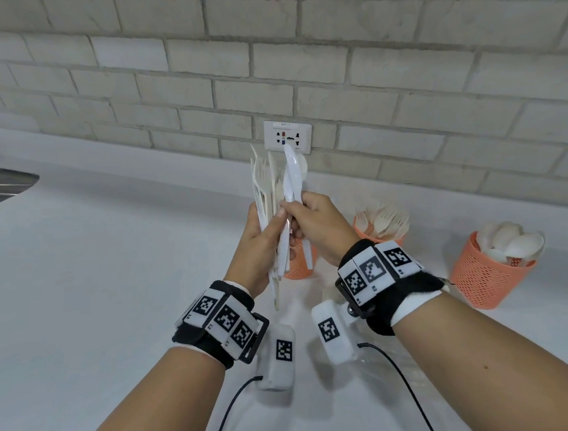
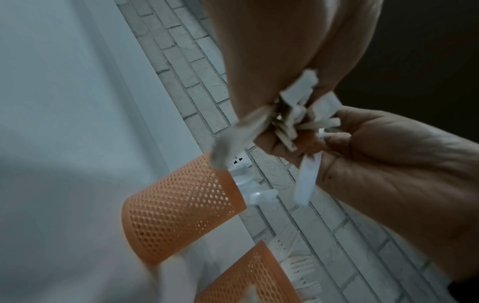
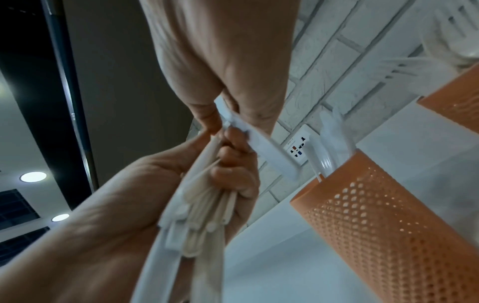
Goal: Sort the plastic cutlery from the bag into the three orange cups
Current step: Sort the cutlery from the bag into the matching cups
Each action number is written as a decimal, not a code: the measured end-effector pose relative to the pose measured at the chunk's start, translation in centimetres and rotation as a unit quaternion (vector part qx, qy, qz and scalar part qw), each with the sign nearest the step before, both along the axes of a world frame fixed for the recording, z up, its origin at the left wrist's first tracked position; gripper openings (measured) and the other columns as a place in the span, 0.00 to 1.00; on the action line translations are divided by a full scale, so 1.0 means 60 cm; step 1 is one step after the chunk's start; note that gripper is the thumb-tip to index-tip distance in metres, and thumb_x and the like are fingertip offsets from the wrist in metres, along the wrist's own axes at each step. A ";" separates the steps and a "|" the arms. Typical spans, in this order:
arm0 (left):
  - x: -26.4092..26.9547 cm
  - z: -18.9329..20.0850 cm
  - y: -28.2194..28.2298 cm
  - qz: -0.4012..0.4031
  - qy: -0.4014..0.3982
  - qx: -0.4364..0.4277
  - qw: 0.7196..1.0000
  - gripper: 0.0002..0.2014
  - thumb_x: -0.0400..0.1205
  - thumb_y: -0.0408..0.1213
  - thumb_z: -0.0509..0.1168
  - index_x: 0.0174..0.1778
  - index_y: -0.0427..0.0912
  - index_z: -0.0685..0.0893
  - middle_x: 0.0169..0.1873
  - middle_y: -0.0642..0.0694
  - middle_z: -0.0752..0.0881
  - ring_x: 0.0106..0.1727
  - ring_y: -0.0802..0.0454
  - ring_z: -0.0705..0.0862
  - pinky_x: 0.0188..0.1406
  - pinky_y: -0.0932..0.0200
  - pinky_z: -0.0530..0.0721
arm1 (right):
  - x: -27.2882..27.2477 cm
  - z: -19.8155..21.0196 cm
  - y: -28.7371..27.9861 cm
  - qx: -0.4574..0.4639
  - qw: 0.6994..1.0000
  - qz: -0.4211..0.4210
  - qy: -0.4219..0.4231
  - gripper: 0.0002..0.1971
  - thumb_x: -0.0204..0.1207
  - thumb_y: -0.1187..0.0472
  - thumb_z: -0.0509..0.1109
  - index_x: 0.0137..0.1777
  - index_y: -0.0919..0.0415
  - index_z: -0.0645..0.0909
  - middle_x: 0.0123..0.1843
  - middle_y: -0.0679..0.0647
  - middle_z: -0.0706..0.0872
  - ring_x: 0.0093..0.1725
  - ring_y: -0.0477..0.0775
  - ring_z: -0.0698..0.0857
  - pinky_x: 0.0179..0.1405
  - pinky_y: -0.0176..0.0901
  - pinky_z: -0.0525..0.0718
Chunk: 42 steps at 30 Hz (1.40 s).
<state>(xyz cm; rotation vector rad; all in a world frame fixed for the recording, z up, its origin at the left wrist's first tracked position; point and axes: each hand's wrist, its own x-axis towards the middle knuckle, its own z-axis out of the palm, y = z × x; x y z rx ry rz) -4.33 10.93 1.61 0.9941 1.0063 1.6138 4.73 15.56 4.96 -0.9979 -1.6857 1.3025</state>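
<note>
The white table (image 1: pixel 108 265) carried three orange mesh cups: one (image 1: pixel 297 269) directly beyond the hands, two (image 1: pixel 366 230) (image 1: pixel 483 277) to their right.

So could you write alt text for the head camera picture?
The left hand grips a bundle of plastic cutlery while the right hand pinches a white knife from it, above three orange mesh cups on a white counter.
</note>
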 end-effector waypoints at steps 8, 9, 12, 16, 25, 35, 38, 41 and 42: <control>-0.012 0.001 0.009 0.015 -0.055 0.004 0.998 0.23 0.82 0.28 0.62 0.72 0.44 0.64 0.52 0.41 0.84 0.39 0.55 0.88 0.35 0.60 0.86 | 0.000 -0.008 0.003 0.012 0.999 -0.001 0.037 0.08 0.82 0.68 0.59 0.58 0.66 0.75 0.39 0.57 0.81 0.30 0.48 0.80 0.26 0.37 0.81; -0.013 0.000 0.010 0.008 -0.060 -0.001 0.998 0.25 0.82 0.29 0.62 0.73 0.43 0.63 0.55 0.39 0.83 0.42 0.53 0.88 0.37 0.59 0.87 | -0.002 -0.008 0.003 -0.001 0.999 0.005 0.038 0.09 0.82 0.68 0.57 0.59 0.68 0.75 0.41 0.61 0.81 0.30 0.50 0.79 0.25 0.38 0.80; -0.014 -0.006 0.013 -0.005 -0.072 -0.004 0.997 0.27 0.81 0.26 0.63 0.75 0.40 0.63 0.56 0.36 0.82 0.40 0.53 0.88 0.34 0.61 0.86 | -0.005 -0.009 0.003 -0.021 0.999 0.000 0.029 0.11 0.83 0.68 0.56 0.59 0.69 0.77 0.43 0.66 0.80 0.30 0.53 0.77 0.23 0.38 0.79; -0.014 -0.008 0.014 -0.018 -0.058 0.004 0.998 0.28 0.80 0.23 0.63 0.74 0.39 0.63 0.47 0.41 0.82 0.31 0.56 0.85 0.30 0.63 0.83 | -0.005 -0.012 0.004 0.022 0.999 -0.042 0.014 0.13 0.81 0.62 0.62 0.50 0.75 0.78 0.34 0.65 0.80 0.25 0.55 0.78 0.24 0.44 0.81; -0.024 -0.003 0.010 -0.001 -0.067 -0.015 0.998 0.26 0.80 0.25 0.63 0.71 0.45 0.63 0.47 0.41 0.82 0.32 0.54 0.86 0.29 0.60 0.86 | 0.005 0.007 0.026 -0.026 0.998 -0.062 0.012 0.11 0.84 0.63 0.56 0.41 0.59 0.75 0.32 0.52 0.78 0.28 0.45 0.74 0.23 0.33 0.72; -0.028 -0.005 0.004 0.036 -0.022 0.027 0.999 0.31 0.77 0.17 0.63 0.73 0.42 0.62 0.47 0.40 0.83 0.31 0.56 0.85 0.30 0.62 0.84 | -0.013 -0.001 0.011 -0.052 0.998 0.040 0.005 0.18 0.77 0.70 0.67 0.65 0.63 0.69 0.49 0.57 0.74 0.30 0.50 0.78 0.28 0.41 0.82; -0.035 0.001 0.003 0.042 -0.014 0.038 0.998 0.34 0.77 0.17 0.63 0.76 0.43 0.59 0.48 0.42 0.83 0.37 0.54 0.86 0.34 0.63 0.84 | -0.007 0.006 0.017 -0.149 0.981 0.104 0.061 0.21 0.77 0.74 0.65 0.69 0.70 0.68 0.48 0.64 0.78 0.31 0.51 0.79 0.30 0.38 0.83; -0.045 0.001 0.010 0.036 -0.045 0.034 0.998 0.32 0.77 0.17 0.62 0.75 0.38 0.58 0.38 0.43 0.84 0.28 0.54 0.83 0.31 0.62 0.84 | 0.003 0.016 0.022 -0.162 0.976 0.133 0.062 0.06 0.79 0.74 0.61 0.53 0.73 0.77 0.39 0.61 0.81 0.33 0.52 0.82 0.40 0.41 0.86; -0.049 0.000 0.012 0.036 -0.058 0.026 0.997 0.29 0.77 0.17 0.62 0.73 0.35 0.60 0.34 0.43 0.84 0.27 0.54 0.82 0.30 0.62 0.84 | 0.006 0.020 0.027 -0.150 0.982 0.105 0.047 0.05 0.80 0.72 0.60 0.49 0.69 0.79 0.39 0.59 0.81 0.36 0.53 0.82 0.47 0.45 0.86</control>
